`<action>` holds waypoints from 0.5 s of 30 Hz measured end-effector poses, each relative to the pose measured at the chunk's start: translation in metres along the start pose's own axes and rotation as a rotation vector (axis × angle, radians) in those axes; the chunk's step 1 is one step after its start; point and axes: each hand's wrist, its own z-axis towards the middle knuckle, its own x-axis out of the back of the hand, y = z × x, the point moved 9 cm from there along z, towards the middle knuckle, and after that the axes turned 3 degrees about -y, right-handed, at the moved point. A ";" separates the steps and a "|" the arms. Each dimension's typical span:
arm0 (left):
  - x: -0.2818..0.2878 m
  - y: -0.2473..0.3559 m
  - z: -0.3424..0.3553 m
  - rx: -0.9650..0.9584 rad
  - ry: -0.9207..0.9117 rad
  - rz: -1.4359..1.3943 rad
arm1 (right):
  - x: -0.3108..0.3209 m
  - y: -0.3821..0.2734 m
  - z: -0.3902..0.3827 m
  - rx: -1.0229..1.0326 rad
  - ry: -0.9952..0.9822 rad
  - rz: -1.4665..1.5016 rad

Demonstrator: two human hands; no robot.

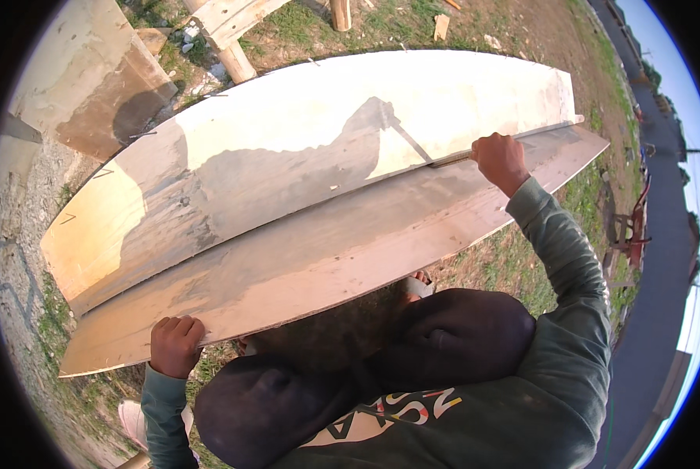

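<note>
Evidently, the left hand (pixel 176 345) grips the board (pixel 326 270) by its edge — likely steadying it — while the right hand (pixel 500 162) clenches a slim tool (pixel 453 159) at the seam (pixel 244 235).

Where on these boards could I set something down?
The near board looks bare between the left hand and right hand; so does the far board, between its nails and the seam. The right hand's slim object crowds the seam.

Free room over near panel (pixel 326 258) between hands (pixel 176 346), knees (pixel 475 332) below, post (pixel 237 62) beyond
</note>
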 end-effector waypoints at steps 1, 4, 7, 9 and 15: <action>-0.004 0.004 -0.004 -0.004 0.031 0.034 | -0.004 0.001 -0.008 -0.038 0.010 0.012; -0.023 0.013 -0.017 -0.013 0.074 0.135 | -0.003 0.013 -0.013 -0.048 0.076 0.037; -0.018 0.040 -0.015 -0.056 0.164 0.264 | -0.013 0.014 -0.026 -0.058 0.128 0.058; -0.055 0.037 -0.037 -0.039 0.127 0.317 | -0.020 0.010 -0.047 -0.096 0.182 0.057; -0.111 0.047 -0.036 0.095 -0.005 0.236 | -0.043 0.015 -0.069 -0.185 0.195 0.132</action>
